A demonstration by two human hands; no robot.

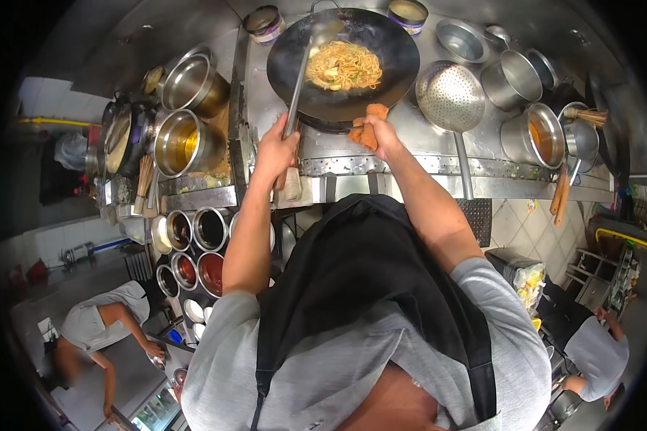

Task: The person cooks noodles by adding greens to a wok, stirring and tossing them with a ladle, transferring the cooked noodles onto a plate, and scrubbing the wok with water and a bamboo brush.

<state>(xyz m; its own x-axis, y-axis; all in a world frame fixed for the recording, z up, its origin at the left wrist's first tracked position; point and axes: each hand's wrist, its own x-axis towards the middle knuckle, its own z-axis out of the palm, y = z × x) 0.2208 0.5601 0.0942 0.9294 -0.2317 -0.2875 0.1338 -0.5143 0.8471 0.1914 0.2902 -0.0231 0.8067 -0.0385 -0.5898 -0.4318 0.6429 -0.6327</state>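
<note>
Noodles (345, 66) lie in the wok (401, 63) beyond both hands' fingers (280, 124), the left hand (274, 149) grasping a ladle (299, 86) over the wok's left side, the right hand (386, 136) clenching a cloth (364, 136) at its near rim.

The ladle (300, 86) in the left hand (277, 149) has a smooth, shiny metal shaft. Bunched in the right hand (384, 138), the orange cloth (365, 136) looks rough and matt. Ahead of both hands, the wok (397, 68) is dark metal with a dull sheen; the counter (260, 90) around it is silvery, reflective metal. Right of the right hand, the strainer (449, 99) is glossy perforated metal. Between the forearms, the apron (381, 280) is matt black cloth.
</note>
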